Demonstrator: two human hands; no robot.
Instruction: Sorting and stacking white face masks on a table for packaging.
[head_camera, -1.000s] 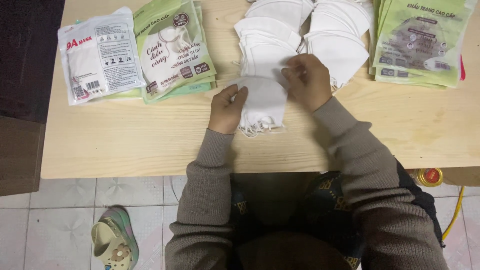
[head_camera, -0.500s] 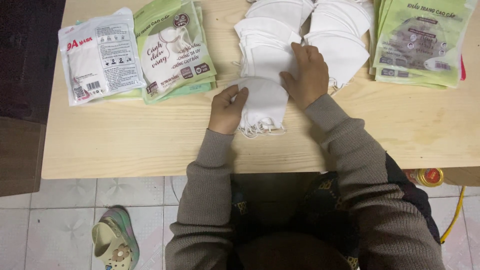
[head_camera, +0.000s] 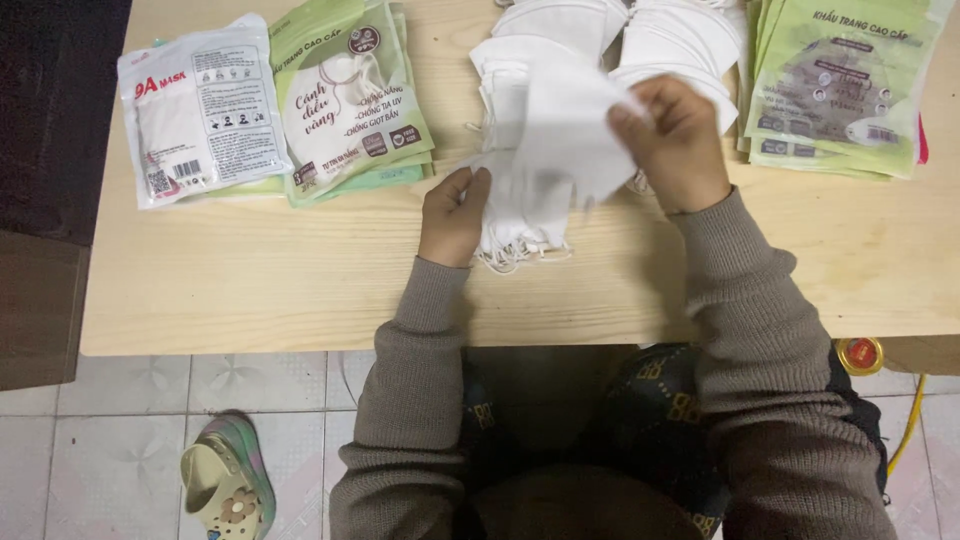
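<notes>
Right hand (head_camera: 675, 140) grip pinching white mask (head_camera: 560, 140), left hand (head_camera: 455, 210) beside

A white sealed packet (head_camera: 200, 108) is lying at the far left of my pale wooden desk (head_camera: 300, 290), just beside a stack of green printed packets (head_camera: 350, 100) that is overlapping its right edge. Another pile of green packets (head_camera: 840, 85) is sitting at the far right of the desk. Down on the tiled floor (head_camera: 120, 450), a pale clog with a flower charm (head_camera: 225, 485) is resting.
</notes>
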